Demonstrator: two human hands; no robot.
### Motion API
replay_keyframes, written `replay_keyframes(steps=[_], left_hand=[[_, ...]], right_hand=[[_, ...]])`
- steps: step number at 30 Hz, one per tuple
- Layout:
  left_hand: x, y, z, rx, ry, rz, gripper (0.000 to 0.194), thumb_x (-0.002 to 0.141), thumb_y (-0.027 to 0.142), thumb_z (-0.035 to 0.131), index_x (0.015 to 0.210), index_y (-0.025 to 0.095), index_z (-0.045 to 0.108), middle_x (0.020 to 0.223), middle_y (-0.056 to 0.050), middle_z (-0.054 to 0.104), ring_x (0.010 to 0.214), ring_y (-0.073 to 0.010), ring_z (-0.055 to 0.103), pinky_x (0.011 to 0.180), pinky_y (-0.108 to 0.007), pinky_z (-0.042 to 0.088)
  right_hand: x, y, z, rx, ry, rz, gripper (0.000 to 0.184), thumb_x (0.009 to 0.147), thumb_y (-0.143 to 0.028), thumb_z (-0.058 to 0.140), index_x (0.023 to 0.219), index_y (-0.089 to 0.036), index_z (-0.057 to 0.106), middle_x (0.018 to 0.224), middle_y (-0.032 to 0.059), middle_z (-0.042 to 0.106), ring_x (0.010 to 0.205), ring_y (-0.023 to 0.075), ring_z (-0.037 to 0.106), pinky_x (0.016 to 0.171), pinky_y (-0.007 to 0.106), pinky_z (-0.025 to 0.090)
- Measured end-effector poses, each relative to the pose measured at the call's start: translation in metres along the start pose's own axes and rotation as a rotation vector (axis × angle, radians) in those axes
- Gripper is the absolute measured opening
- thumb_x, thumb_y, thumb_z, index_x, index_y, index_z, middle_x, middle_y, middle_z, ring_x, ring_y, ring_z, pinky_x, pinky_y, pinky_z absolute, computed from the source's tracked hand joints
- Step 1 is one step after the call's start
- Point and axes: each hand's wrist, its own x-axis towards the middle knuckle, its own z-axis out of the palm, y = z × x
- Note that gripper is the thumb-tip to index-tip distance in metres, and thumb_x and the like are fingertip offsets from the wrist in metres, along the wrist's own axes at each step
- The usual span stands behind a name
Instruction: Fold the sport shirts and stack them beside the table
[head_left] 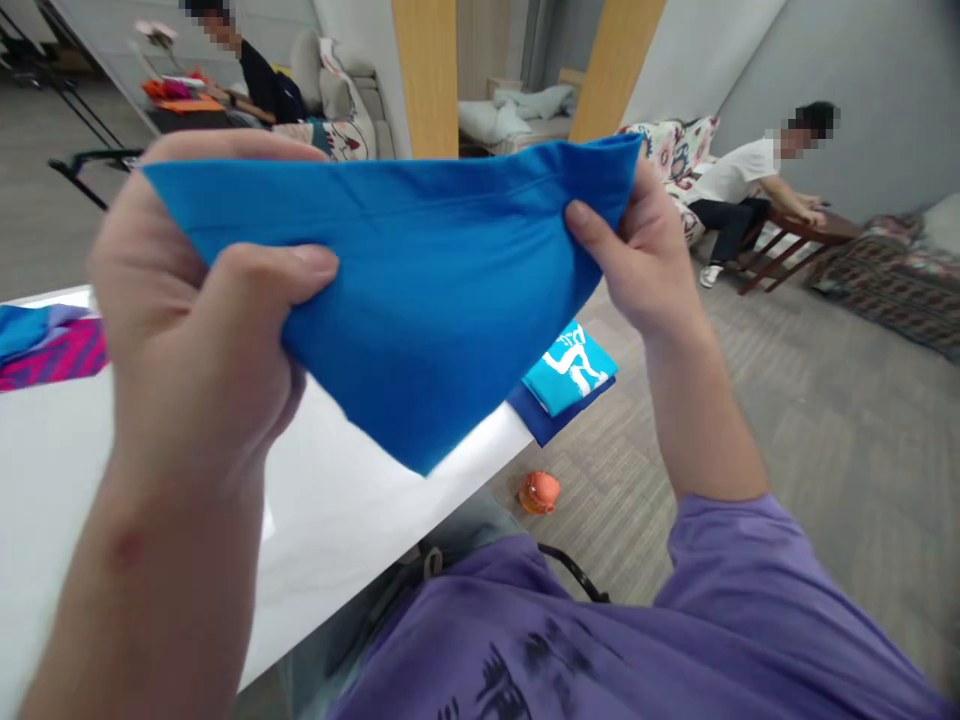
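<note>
Across the left and middle of the view spreads a white table point(352, 510). Above it, lifted clear of the top, a blue cloth point(435, 290) is stretched between two hands, its upper edge nearly level and its lower part narrowing to a point. The left hand point(217, 270) is clamped on the cloth's left end, thumb flat on the front and fingers curled behind. The right hand point(637, 235) is closed on the other end, thumb pressing the front near the top corner, fingers behind. Blue, lilac and pink striped clothes point(56, 350) lie at the table's far left edge. Folded blue clothes point(571, 375) with a white print sit by its far right corner. Past the right edge is a small orange jar point(538, 492).
</note>
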Motion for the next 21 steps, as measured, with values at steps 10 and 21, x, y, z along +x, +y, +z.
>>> replay_keyframes(steps=[10, 21], left_hand=[[0.038, -0.142, 0.221, -0.027, -0.370, -0.450, 0.037, 0.107, 0.026, 0.059, 0.143, 0.023, 0.061, 0.114, -0.006, 0.075, 0.090, -0.0223, 0.079, 0.072, -0.034, 0.066], [-0.026, -0.233, 0.151, 0.496, -0.496, -0.416, 0.079, 0.102, 0.057, 0.075, 0.167, 0.024, 0.044, 0.142, -0.013, 0.073, 0.110, -0.0291, 0.079, 0.098, -0.045, 0.062]], right_hand=[[0.040, 0.210, -0.065, -0.354, -0.085, 0.299, 0.067, 0.106, -0.068, 0.078, 0.147, -0.016, 0.069, 0.137, 0.0123, 0.078, 0.133, 0.0346, 0.072, 0.118, 0.058, 0.060], [-0.053, 0.258, 0.031, -0.671, -0.541, 0.327, 0.085, 0.109, -0.080, 0.056, 0.182, -0.038, 0.045, 0.190, 0.0071, 0.035, 0.178, 0.0445, 0.027, 0.143, 0.078, 0.016]])
